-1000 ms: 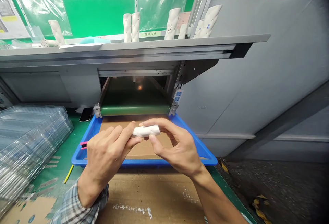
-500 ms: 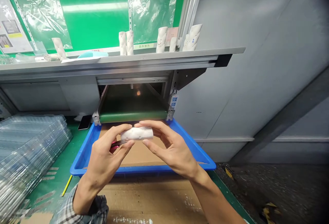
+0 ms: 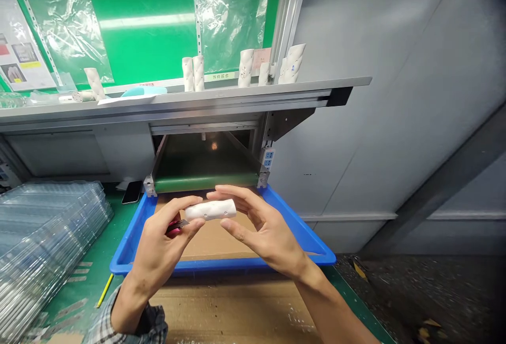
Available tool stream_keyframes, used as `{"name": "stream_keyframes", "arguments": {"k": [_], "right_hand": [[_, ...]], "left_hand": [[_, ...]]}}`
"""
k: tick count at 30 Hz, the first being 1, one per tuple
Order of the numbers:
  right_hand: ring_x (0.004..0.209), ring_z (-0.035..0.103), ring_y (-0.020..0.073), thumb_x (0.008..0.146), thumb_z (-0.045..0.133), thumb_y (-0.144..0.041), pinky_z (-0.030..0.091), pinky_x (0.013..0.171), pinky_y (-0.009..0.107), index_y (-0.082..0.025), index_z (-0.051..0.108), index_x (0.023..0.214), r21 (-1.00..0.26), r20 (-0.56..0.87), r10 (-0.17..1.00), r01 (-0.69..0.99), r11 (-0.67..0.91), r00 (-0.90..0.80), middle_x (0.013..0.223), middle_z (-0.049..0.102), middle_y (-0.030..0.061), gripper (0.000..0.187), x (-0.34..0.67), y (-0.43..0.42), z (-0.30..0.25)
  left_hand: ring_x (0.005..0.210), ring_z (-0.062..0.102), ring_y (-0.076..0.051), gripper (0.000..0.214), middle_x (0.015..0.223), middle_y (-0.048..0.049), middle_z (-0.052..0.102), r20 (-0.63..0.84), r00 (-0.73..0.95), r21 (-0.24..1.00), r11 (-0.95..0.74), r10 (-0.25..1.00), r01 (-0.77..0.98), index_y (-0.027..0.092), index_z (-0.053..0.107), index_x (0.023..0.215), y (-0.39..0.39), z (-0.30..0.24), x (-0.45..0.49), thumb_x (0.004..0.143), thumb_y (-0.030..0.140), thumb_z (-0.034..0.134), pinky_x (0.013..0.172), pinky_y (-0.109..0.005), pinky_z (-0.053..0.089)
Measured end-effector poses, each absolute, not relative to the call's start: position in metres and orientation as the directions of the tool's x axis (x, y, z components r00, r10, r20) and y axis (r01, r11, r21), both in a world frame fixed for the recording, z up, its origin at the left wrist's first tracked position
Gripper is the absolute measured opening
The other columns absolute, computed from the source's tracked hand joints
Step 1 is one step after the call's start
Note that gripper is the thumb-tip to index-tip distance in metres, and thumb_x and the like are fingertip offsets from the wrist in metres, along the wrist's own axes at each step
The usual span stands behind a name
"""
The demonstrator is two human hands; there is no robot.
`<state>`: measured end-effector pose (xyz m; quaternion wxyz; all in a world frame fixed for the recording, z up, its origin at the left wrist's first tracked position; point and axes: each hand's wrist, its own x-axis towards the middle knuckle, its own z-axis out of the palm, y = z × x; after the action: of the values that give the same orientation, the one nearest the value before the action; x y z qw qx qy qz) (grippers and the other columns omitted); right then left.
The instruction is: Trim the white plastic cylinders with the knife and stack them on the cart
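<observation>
A short white tube (image 3: 211, 209) with small holes and a wavy surface lies level between my two hands, above the blue tray. My left hand (image 3: 162, 238) pinches its left end between thumb and fingers. Tucked in that same hand is a small tool with a red handle (image 3: 174, 231) and a metal tip; its kind is mostly hidden. Around the tube's right end, my right hand (image 3: 263, 231) is open, thumb and fingers apart and curved close to it. Whether a fingertip touches the tube is hard to see.
Under my hands sits a blue tray (image 3: 225, 266) lined with cardboard, at the end of a green conveyor belt (image 3: 205, 182). Stacked clear plastic trays (image 3: 51, 233), a phone (image 3: 132, 192) and a yellow stick (image 3: 105, 291) lie left. Several white tubes (image 3: 245, 69) stand on the shelf (image 3: 221, 99) above.
The tube has turned a little about its length, so its holes show in different places. My right fingers have loosened from its right end. The camera view has tilted slightly.
</observation>
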<state>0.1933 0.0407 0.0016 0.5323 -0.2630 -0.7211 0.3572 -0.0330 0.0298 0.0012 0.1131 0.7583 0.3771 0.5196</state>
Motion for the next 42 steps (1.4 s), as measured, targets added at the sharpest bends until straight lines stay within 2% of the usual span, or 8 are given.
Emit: {"name": "stream_keyframes", "arguments": {"k": [4, 10, 19, 25, 31, 35, 40, 42], "right_hand": [[0.114, 0.076, 0.0213, 0.101, 0.074, -0.037, 0.062, 0.105, 0.037, -0.029, 0.067, 0.138, -0.821, 0.539, 0.785, 0.016, 0.57, -0.305, 0.124, 0.078, 0.0058, 0.039, 0.195, 0.042, 0.001], [0.122, 0.072, 0.0182, 0.101, 0.075, -0.033, 0.058, 0.109, 0.03, -0.036, 0.07, 0.136, -0.785, 0.58, 0.746, 0.019, 0.619, -0.327, 0.134, 0.075, 0.0007, 0.036, 0.196, 0.042, 0.0], [0.135, 0.064, 0.0189, 0.102, 0.072, -0.028, 0.051, 0.119, 0.034, -0.038, 0.066, 0.141, -0.743, 0.611, 0.713, 0.062, 0.666, -0.343, 0.142, 0.07, 0.0006, 0.041, 0.199, 0.043, -0.002], [0.121, 0.073, 0.0196, 0.1, 0.075, -0.032, 0.059, 0.111, 0.036, -0.034, 0.066, 0.141, -0.775, 0.585, 0.752, 0.062, 0.628, -0.303, 0.136, 0.074, 0.0036, 0.042, 0.197, 0.045, -0.002], [0.125, 0.071, 0.019, 0.1, 0.074, -0.023, 0.057, 0.114, 0.036, -0.034, 0.064, 0.142, -0.709, 0.646, 0.7, 0.101, 0.698, -0.305, 0.133, 0.075, 0.0019, 0.044, 0.196, 0.044, -0.002], [0.122, 0.072, 0.0205, 0.101, 0.07, -0.019, 0.059, 0.11, 0.037, -0.03, 0.064, 0.138, -0.593, 0.713, 0.628, 0.21, 0.777, -0.312, 0.131, 0.075, 0.0037, 0.039, 0.192, 0.041, 0.001], [0.111, 0.076, 0.0272, 0.101, 0.074, -0.03, 0.061, 0.099, 0.044, -0.022, 0.064, 0.132, -0.213, 0.803, 0.449, 0.515, 0.83, -0.392, 0.12, 0.079, 0.0095, 0.033, 0.184, 0.044, -0.001], [0.105, 0.077, 0.0266, 0.102, 0.072, -0.031, 0.062, 0.094, 0.043, -0.021, 0.065, 0.128, -0.199, 0.8, 0.446, 0.523, 0.828, -0.402, 0.115, 0.08, 0.0087, 0.029, 0.183, 0.047, -0.003]], "left_hand": [[0.062, 0.05, -0.009, 0.021, 0.09, 0.0039, 0.072, 0.717, 0.157, 0.561, -0.695, 0.679, 0.45, 0.028, 0.074, 0.119, 0.029, 0.004, -0.032, 0.099, 0.028, 0.074, 0.054, -0.018, 0.04], [0.062, 0.046, -0.009, 0.019, 0.09, 0.0034, 0.068, 0.693, 0.178, 0.589, -0.691, 0.699, 0.419, 0.028, 0.073, 0.121, 0.029, 0.004, -0.032, 0.102, 0.029, 0.07, 0.054, -0.018, 0.039], [0.063, 0.045, -0.009, 0.024, 0.084, 0.0041, 0.062, 0.691, 0.212, 0.573, -0.703, 0.691, 0.421, 0.029, 0.07, 0.127, 0.031, 0.003, -0.034, 0.103, 0.027, 0.067, 0.054, -0.02, 0.036], [0.061, 0.045, -0.009, 0.026, 0.086, 0.0038, 0.062, 0.689, 0.234, 0.568, -0.711, 0.686, 0.415, 0.028, 0.069, 0.128, 0.031, 0.002, -0.034, 0.102, 0.025, 0.068, 0.055, -0.021, 0.036], [0.06, 0.046, -0.01, 0.025, 0.078, 0.0051, 0.059, 0.618, 0.236, 0.622, -0.65, 0.75, 0.437, 0.028, 0.068, 0.127, 0.031, 0.002, -0.034, 0.103, 0.032, 0.066, 0.052, -0.02, 0.036], [0.059, 0.047, -0.009, 0.022, 0.077, 0.0063, 0.06, 0.624, 0.221, 0.605, -0.643, 0.749, 0.47, 0.029, 0.067, 0.125, 0.032, -0.001, -0.033, 0.104, 0.033, 0.065, 0.051, -0.019, 0.038], [0.059, 0.056, -0.008, 0.02, 0.088, 0.0062, 0.068, 0.698, 0.21, 0.463, -0.655, 0.684, 0.597, 0.028, 0.063, 0.119, 0.032, -0.009, -0.025, 0.101, 0.033, 0.069, 0.056, -0.021, 0.042], [0.069, 0.065, -0.01, 0.029, 0.097, 0.0046, 0.073, 0.685, 0.25, 0.436, -0.66, 0.684, 0.611, 0.029, 0.059, 0.127, 0.03, -0.009, -0.025, 0.102, 0.038, 0.069, 0.063, -0.022, 0.047]]}}
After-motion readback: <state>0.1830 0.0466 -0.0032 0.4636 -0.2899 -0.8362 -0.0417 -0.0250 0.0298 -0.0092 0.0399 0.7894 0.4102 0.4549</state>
